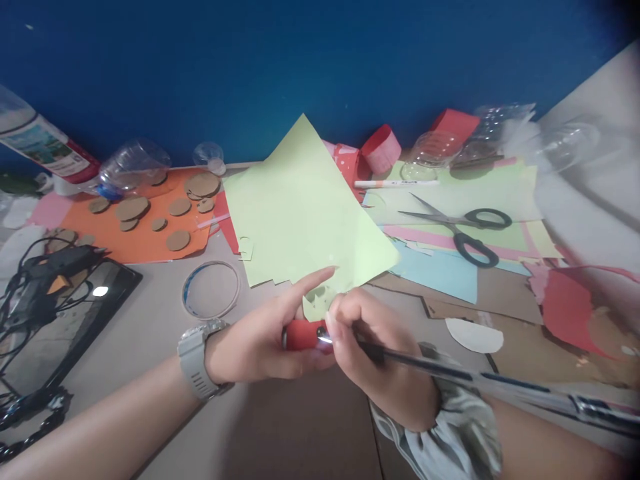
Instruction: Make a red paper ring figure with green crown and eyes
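Observation:
My left hand (265,337), with a grey watch (194,360) on its wrist, has its thumb and fingers around a small red piece (300,335). The index finger stretches out over the lower edge of a light green paper sheet (305,200). My right hand (375,347) grips a pen (450,372) with a dark grip and clear barrel. Its shiny tip (325,340) meets the right end of the red piece; whether it touches or goes in, I cannot tell. The red piece is partly hidden by my fingers.
Scissors (457,227) lie spread on coloured papers at right, below a white marker (395,184). At left are cardboard discs (133,208) on orange paper (117,243), a tape ring (211,290) and a dark tablet-like device (65,327). Clear plastic bottles (135,163) line the blue wall.

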The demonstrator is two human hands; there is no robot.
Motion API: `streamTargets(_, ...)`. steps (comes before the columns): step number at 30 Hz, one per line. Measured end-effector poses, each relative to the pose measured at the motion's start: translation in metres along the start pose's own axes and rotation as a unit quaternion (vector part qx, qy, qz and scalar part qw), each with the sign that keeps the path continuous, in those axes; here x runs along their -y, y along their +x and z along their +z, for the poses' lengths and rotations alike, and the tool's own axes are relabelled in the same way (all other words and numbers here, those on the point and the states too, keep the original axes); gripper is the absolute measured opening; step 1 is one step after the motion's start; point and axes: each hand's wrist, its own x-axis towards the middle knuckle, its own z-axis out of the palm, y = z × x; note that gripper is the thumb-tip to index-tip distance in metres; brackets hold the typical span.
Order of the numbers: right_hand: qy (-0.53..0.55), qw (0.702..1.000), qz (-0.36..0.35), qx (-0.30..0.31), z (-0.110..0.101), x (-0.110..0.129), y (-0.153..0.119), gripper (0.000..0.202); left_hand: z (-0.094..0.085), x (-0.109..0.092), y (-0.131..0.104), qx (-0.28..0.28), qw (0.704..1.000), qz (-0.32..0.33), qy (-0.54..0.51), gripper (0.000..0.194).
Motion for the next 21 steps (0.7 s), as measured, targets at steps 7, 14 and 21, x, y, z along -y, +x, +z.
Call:
streamTargets(7, 0.101, 0.994, -0.009, -0.028, 0.0005, -0.006, 0.0002, 0.024, -0.0017, -0.0006, -0.001, -0.009, 0.996, -0.062, -0.056, 0.097)
streamTargets(14, 0.051, 0.997, 0.042, -0.026, 0.0023, -0.0052, 0.0021, 0.028, -0.0026, 0.0005, -0.0004, 0.015, 0.989, -0.05, -0.141, 0.093)
streamTargets(21, 0.026, 0.998, 0.054, -0.03, 0.0037, -0.0028, 0.0033, 0.031, -0.0026, 0.0001, -0.0004, 0.012, 0.993, -0.044, -0.109, 0.092)
